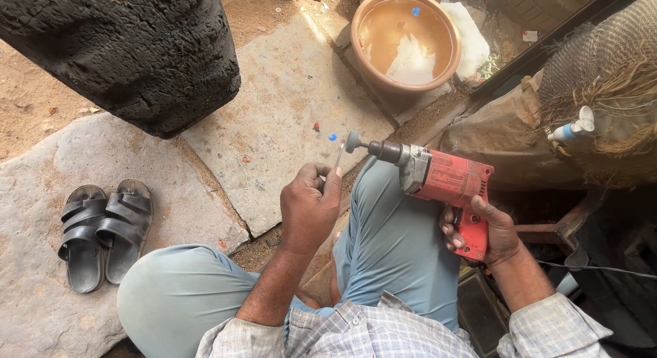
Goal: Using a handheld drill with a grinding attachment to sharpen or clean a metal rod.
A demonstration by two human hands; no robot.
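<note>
Checked shirt sleeves lowest in view, knees in grey-blue trousers. Right hand (487, 229) wrapped closed round handle of red power drill (445, 183); grey grinding bit (353, 141) at its tip. Left hand (309, 206) pinches thin metal pin (339, 155) upright, just beside bit. White tube with nozzle (571, 129) on sacking, right. Black sandals (102, 231) on stone, left.

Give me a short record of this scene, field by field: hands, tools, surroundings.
Left hand: pinches a thin metal rod, tip near the grinding bit
Right hand: grips a red electric drill with a small round grinding bit
Ground: flat stone slabs
Nearby: pair of black sandals, brown basin of water, black tyre
</note>
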